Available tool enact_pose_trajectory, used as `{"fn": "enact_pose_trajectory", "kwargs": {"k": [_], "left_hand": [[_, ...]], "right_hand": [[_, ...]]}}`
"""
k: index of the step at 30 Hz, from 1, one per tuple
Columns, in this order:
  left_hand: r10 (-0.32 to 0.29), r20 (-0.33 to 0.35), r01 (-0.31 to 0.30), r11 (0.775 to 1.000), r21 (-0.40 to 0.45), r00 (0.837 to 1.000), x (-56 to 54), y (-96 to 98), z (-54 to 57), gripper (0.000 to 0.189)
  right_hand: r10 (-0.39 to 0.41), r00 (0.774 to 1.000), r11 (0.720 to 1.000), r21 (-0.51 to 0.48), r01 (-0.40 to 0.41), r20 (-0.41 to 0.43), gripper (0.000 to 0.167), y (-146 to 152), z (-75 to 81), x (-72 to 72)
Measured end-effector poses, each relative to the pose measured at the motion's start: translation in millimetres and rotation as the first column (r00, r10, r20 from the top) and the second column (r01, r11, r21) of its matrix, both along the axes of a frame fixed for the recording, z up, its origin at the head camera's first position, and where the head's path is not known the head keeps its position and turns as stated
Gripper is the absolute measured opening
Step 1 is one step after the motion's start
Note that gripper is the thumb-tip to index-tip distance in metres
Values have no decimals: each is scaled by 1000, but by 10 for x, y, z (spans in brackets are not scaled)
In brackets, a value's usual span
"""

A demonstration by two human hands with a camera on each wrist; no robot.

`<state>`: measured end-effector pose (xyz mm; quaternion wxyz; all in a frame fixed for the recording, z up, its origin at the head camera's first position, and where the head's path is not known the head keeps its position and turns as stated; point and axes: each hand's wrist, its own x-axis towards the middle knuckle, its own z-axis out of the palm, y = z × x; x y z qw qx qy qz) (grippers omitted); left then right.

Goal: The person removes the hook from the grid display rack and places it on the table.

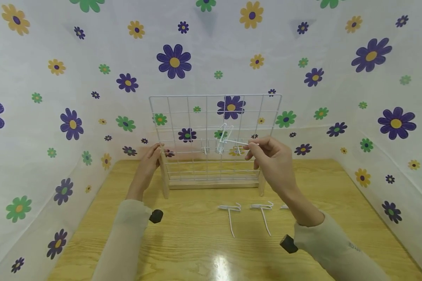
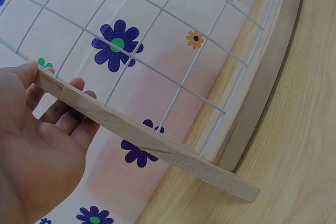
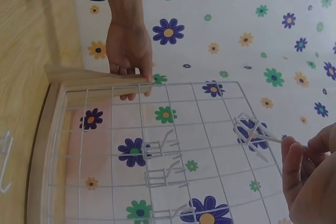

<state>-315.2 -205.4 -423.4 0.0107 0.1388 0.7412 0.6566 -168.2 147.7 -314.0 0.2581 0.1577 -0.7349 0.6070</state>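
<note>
A white wire grid panel [image 1: 214, 95] stands in a wooden base. My left hand [image 1: 145, 164] grips the upper part of its left wooden post [image 2: 131, 129], thumb on one side and fingers behind. Between thumb and fingers, my right hand [image 1: 276, 166] pinches a white wire hook [image 3: 269, 138] by its long prong. The bent wire end of that hook points left, in front of the grid in the head view. Three similar hooks [image 3: 164, 178] hang in a row across the grid's middle, best seen in the right wrist view.
Two loose white hooks [image 1: 261, 207] lie on the wooden table [image 1: 183, 242] before the rack, and another [image 1: 284, 207] is partly hidden by my right forearm. A flower-printed white sheet [image 1: 109, 47] encloses the back and sides. Black blocks [image 1: 289, 244] sit at both cuffs.
</note>
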Motion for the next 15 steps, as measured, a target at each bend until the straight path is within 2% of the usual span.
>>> {"fn": "enact_pose_trajectory", "kwargs": {"k": [9,15], "left_hand": [[-6,11,6,1000,23,1000,12,9,30,54],[-8,25,8,1000,9,1000,13,-2,33,55]], "right_hand": [[-35,996,999,10,34,86,16,195,-143,131],[-37,995,999,16,36,95,14,279,-237,203]]}}
